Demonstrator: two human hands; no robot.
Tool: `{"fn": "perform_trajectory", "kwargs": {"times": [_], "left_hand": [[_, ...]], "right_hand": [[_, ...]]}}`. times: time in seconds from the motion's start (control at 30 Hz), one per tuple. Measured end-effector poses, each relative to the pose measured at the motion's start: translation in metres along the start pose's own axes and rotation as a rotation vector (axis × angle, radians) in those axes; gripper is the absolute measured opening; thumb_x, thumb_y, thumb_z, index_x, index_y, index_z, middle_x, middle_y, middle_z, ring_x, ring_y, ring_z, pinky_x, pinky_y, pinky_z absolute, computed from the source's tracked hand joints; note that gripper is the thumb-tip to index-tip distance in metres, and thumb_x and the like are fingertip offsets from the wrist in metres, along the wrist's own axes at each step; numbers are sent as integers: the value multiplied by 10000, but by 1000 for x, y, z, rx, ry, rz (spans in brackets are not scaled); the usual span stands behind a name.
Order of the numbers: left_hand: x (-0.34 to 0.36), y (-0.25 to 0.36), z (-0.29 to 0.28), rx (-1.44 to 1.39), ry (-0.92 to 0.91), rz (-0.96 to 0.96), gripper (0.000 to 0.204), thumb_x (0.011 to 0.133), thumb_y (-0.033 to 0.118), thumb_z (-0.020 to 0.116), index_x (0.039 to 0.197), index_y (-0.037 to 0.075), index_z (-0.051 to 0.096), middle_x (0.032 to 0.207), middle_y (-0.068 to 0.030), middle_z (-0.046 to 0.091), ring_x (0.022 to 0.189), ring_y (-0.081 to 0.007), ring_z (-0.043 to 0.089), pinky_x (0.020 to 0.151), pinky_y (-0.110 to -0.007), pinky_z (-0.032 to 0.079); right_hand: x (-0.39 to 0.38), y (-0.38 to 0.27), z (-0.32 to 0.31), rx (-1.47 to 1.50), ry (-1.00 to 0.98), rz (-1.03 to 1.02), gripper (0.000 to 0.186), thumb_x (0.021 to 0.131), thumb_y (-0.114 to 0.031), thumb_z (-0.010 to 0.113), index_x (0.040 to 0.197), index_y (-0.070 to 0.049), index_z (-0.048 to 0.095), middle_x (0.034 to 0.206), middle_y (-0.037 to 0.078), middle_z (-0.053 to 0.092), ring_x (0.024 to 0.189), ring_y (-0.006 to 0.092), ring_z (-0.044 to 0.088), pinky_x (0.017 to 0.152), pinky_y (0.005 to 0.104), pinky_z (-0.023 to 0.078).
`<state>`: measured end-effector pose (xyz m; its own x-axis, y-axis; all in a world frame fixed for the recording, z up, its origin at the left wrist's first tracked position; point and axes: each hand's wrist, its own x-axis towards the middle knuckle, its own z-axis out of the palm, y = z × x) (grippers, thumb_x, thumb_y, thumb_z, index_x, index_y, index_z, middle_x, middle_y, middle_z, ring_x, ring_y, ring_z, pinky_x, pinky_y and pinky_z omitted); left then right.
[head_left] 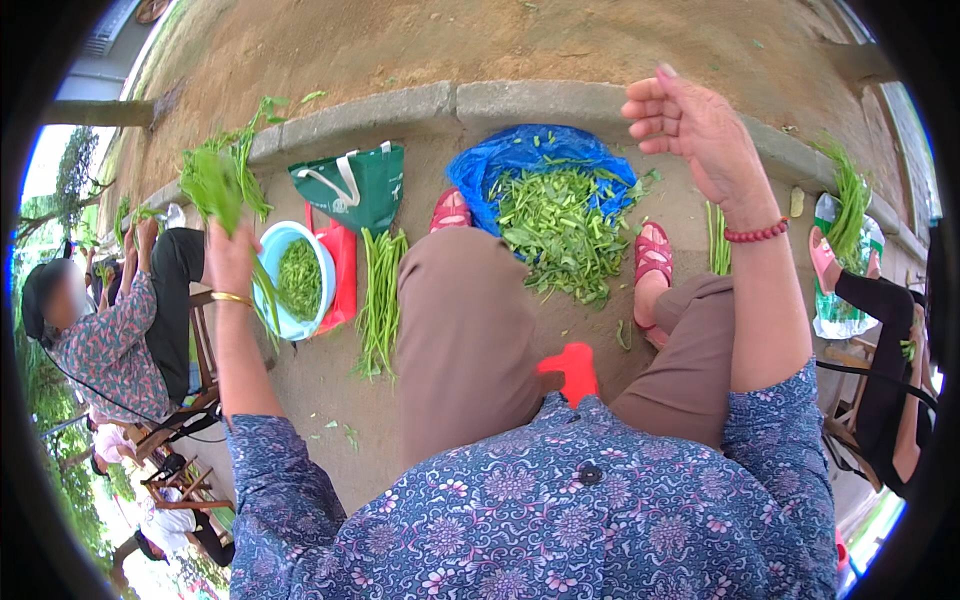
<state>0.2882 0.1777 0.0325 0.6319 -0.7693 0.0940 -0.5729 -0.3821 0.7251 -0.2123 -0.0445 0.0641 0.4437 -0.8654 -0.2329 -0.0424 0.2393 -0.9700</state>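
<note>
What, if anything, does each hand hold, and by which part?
Left hand: a bunch of long, thin green stalks, apparently gripped partway along, though blurred. Right hand: open, nothing held.

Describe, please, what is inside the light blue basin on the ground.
The light blue basin holds a heap of small green vegetable pieces. The heap covers the bottom, so anything underneath cannot be seen.

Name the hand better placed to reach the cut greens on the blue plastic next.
Probably the right hand: it looks empty and appears nearer the cut greens, while the left hand grips green stems.
</note>
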Motion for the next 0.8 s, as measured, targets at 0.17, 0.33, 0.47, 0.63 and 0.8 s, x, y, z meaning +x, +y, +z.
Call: {"fn": "perform_trajectory", "kwargs": {"times": [0.17,0.33,0.47,0.63,0.8], "left_hand": [[-80,-143,49,482,-254,-50,376,839,155,586,1163,3,470,943,-277,618,895,-468,585,769,-496,465],[-137,-221,96,407,-364,-177,282,820,179,592,1024,37,460,871,-264,589,822,-463,564,730,-505,450],[-139,-213,134,476,-392,-177,319,821,194,575,1054,40,421,886,-310,599,874,-502,565,749,-555,443],[-131,-209,155,620,-350,-260,565,768,308,703,1171,41,410,1125,-291,559,1015,-454,560,845,-508,469],[-142,-211,180,635,-418,-345,784,706,398,758,1285,14,394,1255,-261,508,1135,-411,520,941,-450,455]], "right_hand": [[-1,3,4,-47,-10,38,446,955,-451,499,989,-25,628,867,41,658,745,94,612,666,228,504],[1,4,12,-74,-20,71,467,961,-460,481,998,-17,625,876,47,659,754,97,609,683,235,501],[-1,10,12,-97,-3,91,477,959,-463,483,1001,-10,624,882,55,657,760,99,608,686,237,500],[1,14,16,-116,-21,106,488,956,-467,485,1008,-2,625,882,55,655,763,102,609,688,238,501],[2,14,18,-125,-25,88,495,957,-470,483,1006,0,627,884,55,656,765,104,611,682,237,502]]}}
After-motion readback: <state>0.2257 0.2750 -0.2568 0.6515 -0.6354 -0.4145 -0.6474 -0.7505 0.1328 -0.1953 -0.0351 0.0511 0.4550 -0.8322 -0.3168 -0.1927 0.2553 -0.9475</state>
